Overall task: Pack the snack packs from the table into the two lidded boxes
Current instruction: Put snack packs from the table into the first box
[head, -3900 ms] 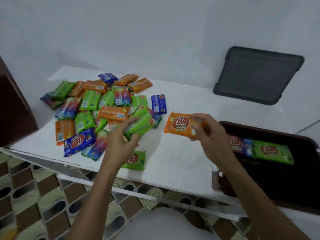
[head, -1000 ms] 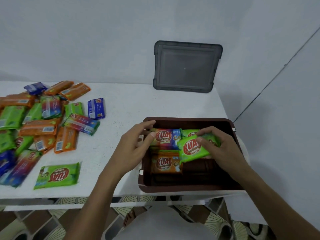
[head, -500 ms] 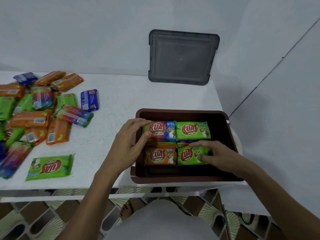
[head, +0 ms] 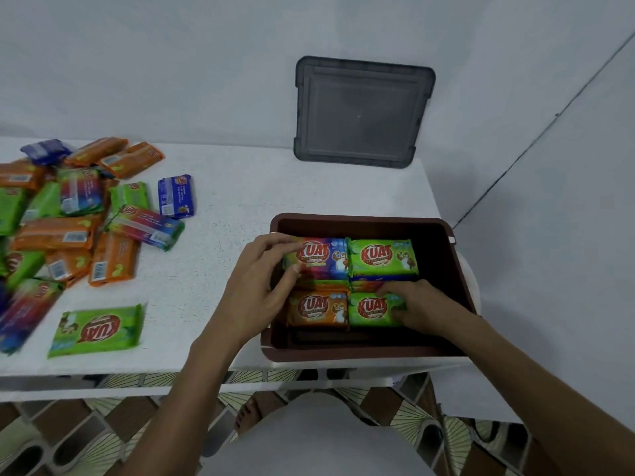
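Green pack (head: 372, 309) lies near-right in the box (head: 360, 219), long axis left-right; my right hand (head: 415, 309) pinches its right end. My left hand (head: 261, 280) grips the rainbow pack (head: 321, 257). Loose pack (head: 98, 329) lies leftward on the table (head: 257, 187), nearer my left hand.

brown box (head: 360, 352): 1 | grey lid (head: 360, 115): 1 | packs (head: 383, 257) showing in box: 4

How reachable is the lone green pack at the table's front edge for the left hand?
Probably yes: the green pack lies alone, nothing between it and the left hand, which must first release the multicoloured pack.
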`<state>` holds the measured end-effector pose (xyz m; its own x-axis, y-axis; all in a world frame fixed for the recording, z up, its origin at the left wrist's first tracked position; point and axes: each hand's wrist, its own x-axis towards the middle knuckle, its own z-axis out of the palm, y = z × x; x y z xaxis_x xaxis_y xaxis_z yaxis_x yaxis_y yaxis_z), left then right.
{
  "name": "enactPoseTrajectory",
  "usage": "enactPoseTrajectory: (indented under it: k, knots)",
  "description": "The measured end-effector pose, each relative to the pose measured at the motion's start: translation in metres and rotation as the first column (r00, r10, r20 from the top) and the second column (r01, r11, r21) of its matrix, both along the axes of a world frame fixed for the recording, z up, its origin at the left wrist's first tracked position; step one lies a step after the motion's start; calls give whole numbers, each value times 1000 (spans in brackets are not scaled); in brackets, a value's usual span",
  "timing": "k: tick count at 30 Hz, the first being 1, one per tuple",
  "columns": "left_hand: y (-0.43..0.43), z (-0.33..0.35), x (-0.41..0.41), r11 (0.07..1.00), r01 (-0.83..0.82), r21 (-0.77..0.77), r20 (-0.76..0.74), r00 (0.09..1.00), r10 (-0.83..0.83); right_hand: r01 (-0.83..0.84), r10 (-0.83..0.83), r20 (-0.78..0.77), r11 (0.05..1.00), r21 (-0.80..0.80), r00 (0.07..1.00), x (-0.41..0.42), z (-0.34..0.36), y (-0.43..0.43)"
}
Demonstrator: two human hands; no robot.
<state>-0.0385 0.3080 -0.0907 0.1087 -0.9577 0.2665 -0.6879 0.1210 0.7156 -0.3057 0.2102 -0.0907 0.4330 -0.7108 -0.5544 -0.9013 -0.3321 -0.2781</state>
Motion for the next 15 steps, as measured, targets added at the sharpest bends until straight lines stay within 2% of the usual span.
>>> enactPoseTrajectory:
  k: [4,7,10,15]
  knots:
    - [3,-4,2,1000,16,-4,45,999,-16,-54,53,-30,999,-10,998,-3,13,3]
    - [9,-4,4,998,55,-18,43,998,-54,-42,42,-7,995,-86,999,7,30,10]
    - [21,-5,14,997,67,-49,46,997,-64,-20,40,122,986,-166,992,38,57,25]
    - [51,-13,73,994,-105,-8,63,993,105,-40,166,375,946,-322,912,119,86,56]
